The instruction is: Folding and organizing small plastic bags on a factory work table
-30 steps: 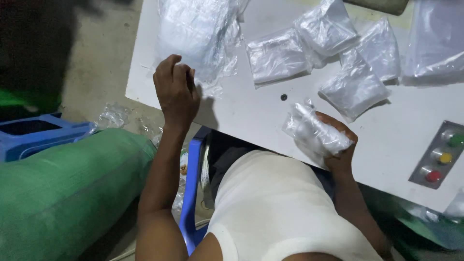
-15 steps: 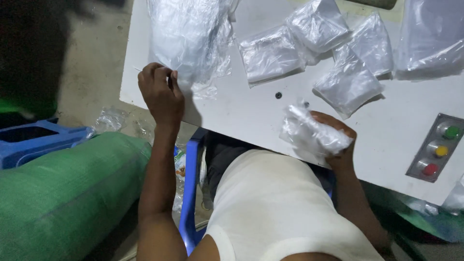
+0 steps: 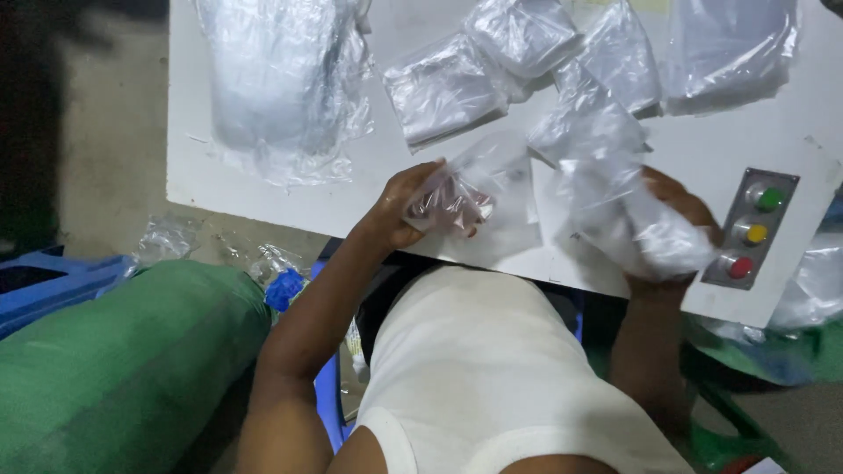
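On white table [image 3: 263, 189] – clear bags, button panel [image 3: 753, 233] – left hand [image 3: 406, 211] grip clamped on thin bag [image 3: 487, 180], right hand [image 3: 680, 211] clutching crumpled bag [image 3: 632, 219].

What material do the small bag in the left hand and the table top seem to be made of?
The small bag in the left hand looks like thin, clear, glossy plastic film: the fingers show through it, and it crinkles and catches light. The table top looks like a hard, white, smooth board, perhaps painted metal or laminate; the picture does not settle which.

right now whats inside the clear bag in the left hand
The left hand has fingers inside the clear bag; they show through the film. Nothing else shows inside it, though glare hides the far end.
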